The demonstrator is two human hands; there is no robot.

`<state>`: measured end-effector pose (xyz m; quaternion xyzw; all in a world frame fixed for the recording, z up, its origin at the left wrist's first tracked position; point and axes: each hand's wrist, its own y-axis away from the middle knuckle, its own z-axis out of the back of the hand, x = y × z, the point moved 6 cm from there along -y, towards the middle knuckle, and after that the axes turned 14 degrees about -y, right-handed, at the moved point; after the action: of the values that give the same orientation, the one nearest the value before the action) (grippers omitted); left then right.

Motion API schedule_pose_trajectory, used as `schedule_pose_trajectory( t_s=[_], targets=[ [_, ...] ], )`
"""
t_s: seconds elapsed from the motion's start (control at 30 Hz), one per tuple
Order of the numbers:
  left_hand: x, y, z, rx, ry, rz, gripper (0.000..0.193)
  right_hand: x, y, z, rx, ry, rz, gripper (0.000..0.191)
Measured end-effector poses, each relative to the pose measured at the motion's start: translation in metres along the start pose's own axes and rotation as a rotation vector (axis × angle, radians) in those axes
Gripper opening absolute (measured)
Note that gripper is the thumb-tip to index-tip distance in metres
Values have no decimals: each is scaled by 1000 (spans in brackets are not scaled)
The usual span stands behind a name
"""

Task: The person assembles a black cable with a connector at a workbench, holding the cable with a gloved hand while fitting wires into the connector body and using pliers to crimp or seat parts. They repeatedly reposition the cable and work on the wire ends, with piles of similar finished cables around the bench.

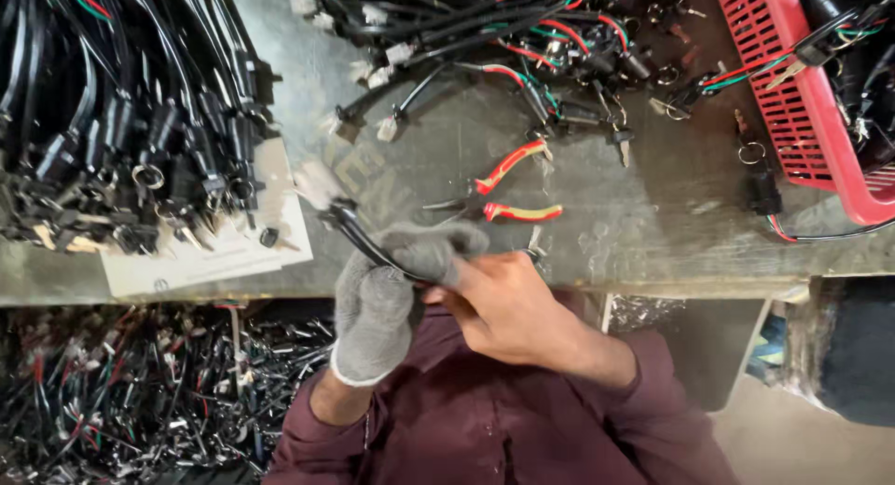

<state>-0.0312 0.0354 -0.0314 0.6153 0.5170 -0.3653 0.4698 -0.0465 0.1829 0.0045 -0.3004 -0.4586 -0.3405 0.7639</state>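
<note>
Both my hands close on one black cable (359, 238) at the tabletop (643, 229) edge: gloved left hand (378, 303) steadies it, bare right hand (508, 303) pinches beside it. Pliers (508, 191) lie near, within reach.

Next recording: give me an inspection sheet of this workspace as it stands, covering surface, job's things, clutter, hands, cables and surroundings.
Surface: worn grey metal bench, scuffed, with a white paper sheet at its near left edge.
Job's things: black cable with a white connector, held over the bench edge.
Clutter: red-and-yellow-handled pliers lying beside the hands; loose keys on rings near the crate.
Hands: left hand in a grey knit glove, closed on the cable; right hand bare, fingers pinching at the same spot.
Cables: black harness pile at left; tangled harnesses with red and green wires at top.
Surroundings: red plastic crate at right; a heap of wires below the bench.
</note>
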Motion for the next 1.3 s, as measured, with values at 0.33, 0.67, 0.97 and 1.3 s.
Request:
schedule_pose_trajectory(
  t_s=[0.33,0.67,0.97,1.3],
  targets=[
    [-44,-7,-3,-50,379,-158,26,1,3,-10,-4,10,-22,16],
    [-46,10,-8,113,-640,-574,24,-25,16,-2,-81,19,-159,15],
    [-24,34,-79,496,-982,-637,25,56,-10,32,-19,-1038,43,14],
    [6,16,-57,573,-815,-568,20,-1,25,93,-167,-1321,184,36]
  ],
)
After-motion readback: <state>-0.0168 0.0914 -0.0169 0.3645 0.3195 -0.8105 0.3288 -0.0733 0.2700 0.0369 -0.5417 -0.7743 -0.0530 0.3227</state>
